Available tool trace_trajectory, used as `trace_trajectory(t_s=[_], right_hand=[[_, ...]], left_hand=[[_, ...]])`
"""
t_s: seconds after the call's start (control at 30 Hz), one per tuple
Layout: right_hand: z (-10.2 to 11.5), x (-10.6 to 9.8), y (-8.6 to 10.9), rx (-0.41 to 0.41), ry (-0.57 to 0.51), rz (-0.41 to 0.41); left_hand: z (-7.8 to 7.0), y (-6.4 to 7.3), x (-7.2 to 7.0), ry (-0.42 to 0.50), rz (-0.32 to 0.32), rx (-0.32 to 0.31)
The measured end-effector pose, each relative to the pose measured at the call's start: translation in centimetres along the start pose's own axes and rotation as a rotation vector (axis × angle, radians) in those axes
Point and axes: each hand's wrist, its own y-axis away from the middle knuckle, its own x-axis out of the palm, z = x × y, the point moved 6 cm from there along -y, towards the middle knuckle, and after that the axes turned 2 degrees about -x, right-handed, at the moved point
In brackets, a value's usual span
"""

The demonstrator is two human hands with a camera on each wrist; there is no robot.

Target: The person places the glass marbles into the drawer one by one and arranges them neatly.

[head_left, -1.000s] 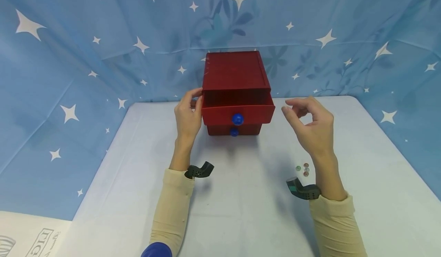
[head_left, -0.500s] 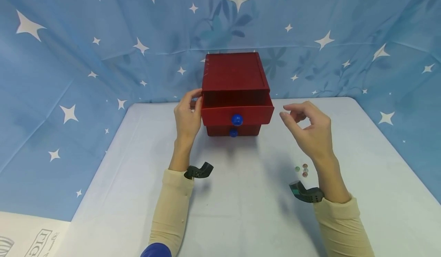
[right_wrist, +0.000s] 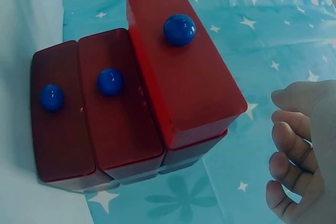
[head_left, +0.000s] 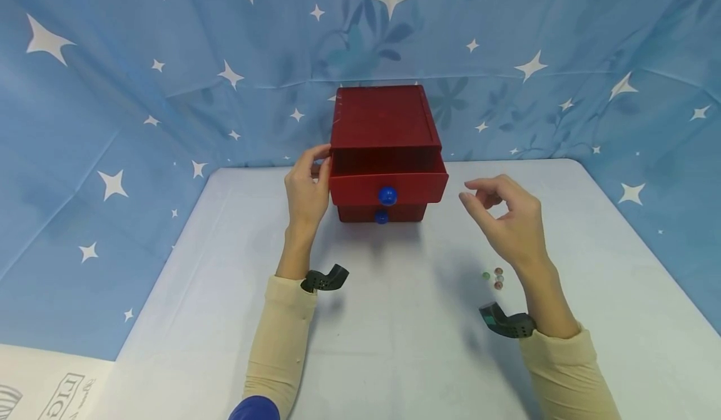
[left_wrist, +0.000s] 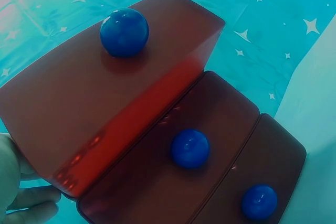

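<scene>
A red drawer cabinet [head_left: 385,116] with round blue knobs stands at the back of the table, its top drawer [head_left: 360,188] pulled out. My left hand [head_left: 306,188] is at the cabinet's left side, its fingertips touching the side by the pulled-out drawer. In the left wrist view, those fingers [left_wrist: 37,203] lie beside the drawer's lower corner. My right hand [head_left: 509,216] hovers to the right of the drawer, fingers loosely bent and holding nothing. Several small, round, shiny pieces [head_left: 499,278], reddish, green and clear, lie on the table below my right hand.
The white-covered table [head_left: 383,345] reaches back to a blue curtain [head_left: 253,44] with white stars, close behind the cabinet. A pale printed sheet [head_left: 53,382] shows at the lower left. Each wrist wears a black camera mount [head_left: 327,278].
My right hand has sunk slightly and drawn a little back toward me, still with nothing in it. My left hand, the cabinet and its pulled-out drawer have stayed in place.
</scene>
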Motion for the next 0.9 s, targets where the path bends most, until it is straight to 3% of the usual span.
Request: trace_trajectory(t_s=[0.33,0.9], right_hand=[[-0.5,0.0,0.8,-0.036,0.017,0.008],[-0.7,-0.3,1.9,-0.014,0.087,0.076]], left_hand=[[0.0,0.0,0.0,0.000,-0.002,0.004],[0.0,0.0,0.0,-0.003,0.003,-0.004]])
